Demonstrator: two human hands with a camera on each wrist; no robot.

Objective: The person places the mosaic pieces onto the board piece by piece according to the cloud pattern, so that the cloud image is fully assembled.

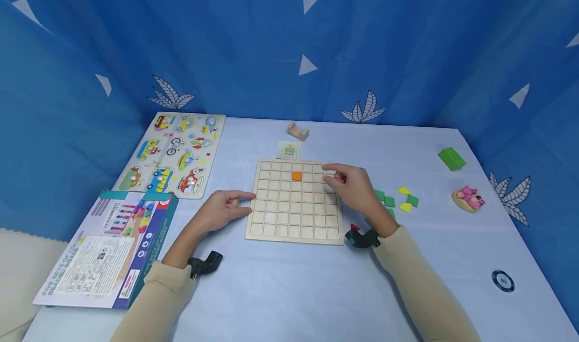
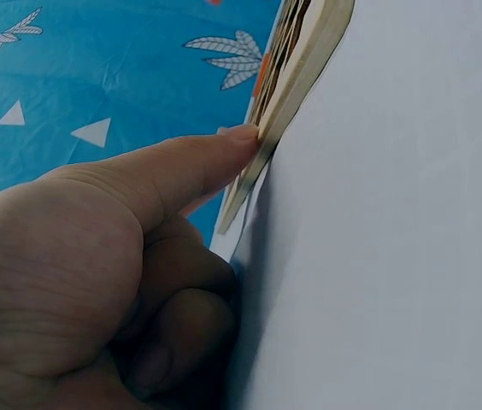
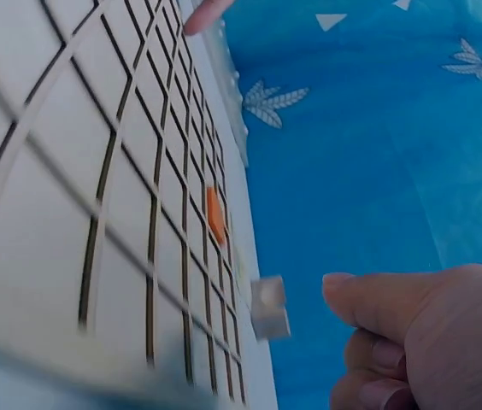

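A wooden grid board (image 1: 294, 204) lies on the table, with one orange square tile (image 1: 296, 176) in a cell near its far edge. My left hand (image 1: 224, 208) is at the board's left side; in the left wrist view the thumb (image 2: 198, 162) touches the wooden edge and other fingers are curled below. Over the board's far right corner, my right hand (image 1: 350, 183) has thumb and index finger apart, nothing visible between them. The orange tile (image 3: 215, 213) also shows in the right wrist view, away from that hand.
Beyond the board are a small pattern card (image 1: 289, 150) and a wooden holder (image 1: 298, 131). Green tiles (image 1: 389, 201) and yellow pieces (image 1: 405, 207) lie to the right. A vehicle puzzle (image 1: 181, 166) and a box (image 1: 108, 251) occupy the left; a green block (image 1: 451, 159) stands far right.
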